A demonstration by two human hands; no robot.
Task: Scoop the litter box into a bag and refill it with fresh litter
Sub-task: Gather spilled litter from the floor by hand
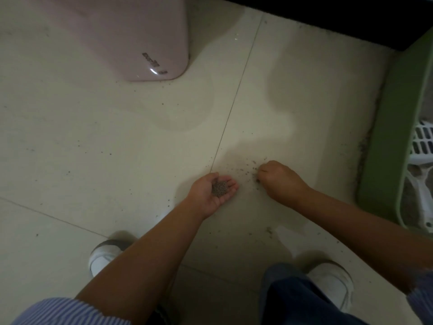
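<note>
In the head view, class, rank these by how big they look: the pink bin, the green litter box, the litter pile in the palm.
1. pink bin
2. green litter box, though cut off by the frame edge, so unsure
3. litter pile in the left hand

A green litter box (393, 127) stands at the right edge, a white slotted scoop (421, 165) inside it, with grey litter grains (248, 166) scattered on the floor to its left.

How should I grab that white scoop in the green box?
Grab the scoop by its long thin handle, coming from above and the left, over the green box rim. The handle points down toward your feet, and the wide slotted head lies farther up in the box. Part of it is cut off at the picture's edge.
</note>
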